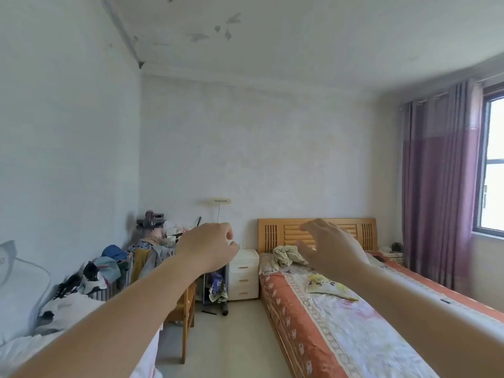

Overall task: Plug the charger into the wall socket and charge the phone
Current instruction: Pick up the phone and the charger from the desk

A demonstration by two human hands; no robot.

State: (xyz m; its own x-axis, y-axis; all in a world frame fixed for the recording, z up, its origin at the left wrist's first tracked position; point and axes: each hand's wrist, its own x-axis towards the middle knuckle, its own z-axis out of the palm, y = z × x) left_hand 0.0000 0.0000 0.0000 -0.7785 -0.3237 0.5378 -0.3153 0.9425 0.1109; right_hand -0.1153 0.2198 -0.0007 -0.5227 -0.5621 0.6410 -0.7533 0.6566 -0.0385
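Task barely begun, by the look of it. Left hand (pixel 211 248) raised mid-air, fingers curled closed around something small and white at the fingertips; too small to tell whether it is the charger. Right hand (pixel 331 248) raised beside it, fingers spread wide, empty. No phone or cable identifiable. Possible socket (pixel 242 245) low on the far wall between cabinet (pixel 243 272) and bed (pixel 327 309), well ahead of both hands. Plugging in and connecting the phone both remain.
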